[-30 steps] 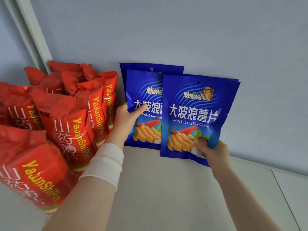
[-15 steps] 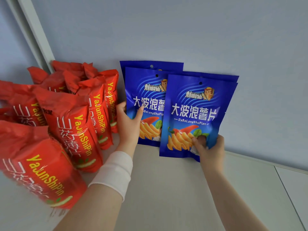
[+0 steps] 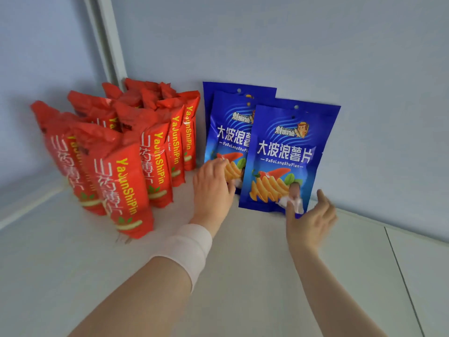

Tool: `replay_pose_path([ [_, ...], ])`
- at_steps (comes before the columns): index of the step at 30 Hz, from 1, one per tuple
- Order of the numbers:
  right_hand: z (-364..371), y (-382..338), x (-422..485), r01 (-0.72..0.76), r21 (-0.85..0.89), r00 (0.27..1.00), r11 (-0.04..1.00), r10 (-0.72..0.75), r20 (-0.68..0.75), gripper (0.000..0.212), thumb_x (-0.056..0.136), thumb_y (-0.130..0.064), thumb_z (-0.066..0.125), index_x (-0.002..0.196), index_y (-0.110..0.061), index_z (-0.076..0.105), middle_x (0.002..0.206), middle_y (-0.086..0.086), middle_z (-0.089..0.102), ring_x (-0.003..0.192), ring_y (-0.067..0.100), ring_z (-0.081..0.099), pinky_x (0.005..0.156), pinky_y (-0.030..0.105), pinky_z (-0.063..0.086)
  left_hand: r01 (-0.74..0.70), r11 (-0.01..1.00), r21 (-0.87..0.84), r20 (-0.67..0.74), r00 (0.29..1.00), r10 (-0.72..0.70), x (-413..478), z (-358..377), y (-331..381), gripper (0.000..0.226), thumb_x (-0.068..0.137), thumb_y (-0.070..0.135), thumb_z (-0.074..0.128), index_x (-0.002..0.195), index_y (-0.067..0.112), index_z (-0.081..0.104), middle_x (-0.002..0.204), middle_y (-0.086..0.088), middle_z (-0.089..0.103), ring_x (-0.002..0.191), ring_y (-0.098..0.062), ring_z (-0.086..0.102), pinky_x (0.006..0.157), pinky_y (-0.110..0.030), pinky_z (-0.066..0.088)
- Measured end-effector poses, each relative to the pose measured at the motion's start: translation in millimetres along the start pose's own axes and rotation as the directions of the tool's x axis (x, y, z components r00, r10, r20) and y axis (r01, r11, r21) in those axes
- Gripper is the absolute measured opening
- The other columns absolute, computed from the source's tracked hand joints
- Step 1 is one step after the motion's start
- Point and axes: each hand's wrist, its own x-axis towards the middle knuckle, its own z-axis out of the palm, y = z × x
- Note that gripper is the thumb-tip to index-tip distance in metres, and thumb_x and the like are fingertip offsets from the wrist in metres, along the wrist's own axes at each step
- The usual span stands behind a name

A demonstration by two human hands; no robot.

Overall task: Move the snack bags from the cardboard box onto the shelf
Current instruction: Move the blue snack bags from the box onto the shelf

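Pale blue wall (image 3: pixel 291 45) backs a white shelf (image 3: pixel 243 276) where the snacks now stand. Red bags (image 3: pixel 126 161) crowd the left corner upright; blue bags (image 3: pixel 289 154) lean on the wall just beside them, overlapping. Both sets look lightly propped, so the front blue bag could slide forward and fall flat if nudged. The left hand (image 3: pixel 213 188) rests against the rear blue bags with fingers relaxed; the right hand (image 3: pixel 308 220) is spread at the front bag's lower corner, gripping nothing. No cardboard box shows.
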Motion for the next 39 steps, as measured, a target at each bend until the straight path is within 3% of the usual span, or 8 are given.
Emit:
replay_pose_path([
  [4, -44.2, -4.2, -58.5, 0.335, -0.267, 0.889, 0.904, -0.209, 0.408, 0.06, 0.086, -0.024, 0.061, 0.137, -0.006, 0.037, 0.138, 0.015, 0.04, 0.128, 0.035, 0.033, 0.101, 0.039, 0.026, -0.107, 0.921, 0.376, 0.22, 0.975, 0.024, -71.1, -51.9, 1.5, 0.045, 0.068, 0.021, 0.075, 0.11, 0.011, 0.063, 0.105, -0.008, 0.063, 0.103, -0.029, 0.058, 0.087, -0.038, 0.045],
  [11, -127.1, -32.5, -187.1, 0.797, -0.148, 0.468, 0.585, -0.444, 0.764, 0.058, 0.096, -0.034, 0.04, 0.147, -0.015, 0.019, 0.153, 0.004, 0.019, 0.143, 0.026, 0.009, 0.114, 0.036, 0.012, -0.116, 0.77, 0.627, 0.359, 0.921, -0.154, -211.7, -184.9, 0.2, 0.037, 0.092, 0.021, 0.043, 0.129, 0.012, 0.045, 0.129, -0.009, 0.048, 0.123, -0.028, 0.043, 0.101, -0.036, 0.029],
  [21, -177.4, -110.1, -419.9, 0.938, 0.222, -0.012, 0.265, -0.617, 0.787, 0.053, 0.098, -0.031, 0.033, 0.146, -0.014, 0.018, 0.152, 0.006, 0.023, 0.144, 0.027, 0.01, 0.115, 0.038, 0.013, 0.115, 0.537, 0.836, 0.209, 0.837, -0.505, -431.5, -392.2, -64.5, 0.038, 0.094, 0.025, 0.043, 0.131, 0.014, 0.043, 0.131, -0.006, 0.049, 0.122, -0.026, 0.045, 0.101, -0.036, 0.031],
  [25, -190.1, -120.3, -538.2, 0.929, 0.344, -0.19, 0.134, -0.625, 0.757, 0.051, 0.095, -0.03, 0.043, 0.141, -0.012, 0.031, 0.144, 0.007, 0.038, 0.139, 0.029, 0.024, 0.111, 0.039, 0.021, 0.254, 0.46, 0.851, 0.087, 0.795, -0.6, -539.3, -470.5, -89.0, 0.036, 0.066, 0.026, 0.076, 0.098, 0.015, 0.066, 0.093, -0.004, 0.065, 0.087, -0.023, 0.062, 0.077, -0.031, 0.047],
  [29, -210.5, -100.1, -670.7, 0.885, 0.463, -0.352, 0.044, -0.586, 0.729, 0.052, 0.058, -0.024, 0.082, 0.105, -0.008, 0.066, 0.099, 0.01, 0.068, 0.1, 0.034, 0.064, 0.081, 0.042, 0.052, 0.391, 0.423, 0.817, 0.034, 0.7, -0.713, -676.4, -526.9, -115.8, 0.021, 0.078, 0.015, 0.06, 0.098, 0.014, 0.064, 0.095, -0.005, 0.064, 0.089, -0.025, 0.061, 0.08, -0.032, 0.047],
  [32, -231.0, -81.3, -762.9, 0.837, 0.548, -0.455, 0.005, -0.551, 0.7, 0.036, 0.048, -0.018, 0.083, 0.082, -0.012, 0.07, 0.076, 0.005, 0.067, 0.072, 0.026, 0.068, 0.061, 0.032, 0.054, 0.491, 0.318, 0.811, 0.013, 0.529, -0.849, -783.8, -556.1, -132.9, 0.029, 0.083, 0.028, 0.062, 0.108, 0.015, 0.059, 0.105, -0.008, 0.062, 0.1, -0.028, 0.058, 0.088, -0.037, 0.043],
  [36, -251.5, -50.1, -853.9, 0.795, 0.604, -0.56, 0.056, -0.313, 0.767, 0.045, 0.091, -0.029, 0.045, 0.132, -0.012, 0.043, 0.128, 0.008, 0.05, 0.12, 0.027, 0.046, 0.098, 0.035, 0.038, 0.56, 0.252, 0.789, 0.058, 0.341, -0.938, -893.1, -575.9, -152.4, 0.03, 0.092, 0.025, 0.046, 0.12, 0.013, 0.047, 0.122, -0.009, 0.053, 0.116, -0.029, 0.048, 0.097, -0.038, 0.035],
  [39, -250.2, -22.1, -892.2, 0.786, 0.611, -0.585, 0.096, -0.208, 0.784, 0.051, 0.094, -0.034, 0.043, 0.14, -0.016, 0.031, 0.14, 0.004, 0.04, 0.13, 0.023, 0.034, 0.106, 0.033, 0.029, 0.644, 0.167, 0.747, 0.055, 0.191, -0.98, -946.2, -577.0, -163.1, 0.032, 0.093, 0.025, 0.044, 0.123, 0.015, 0.047, 0.126, -0.007, 0.052, 0.12, -0.028, 0.046, 0.099, -0.038, 0.034],
])
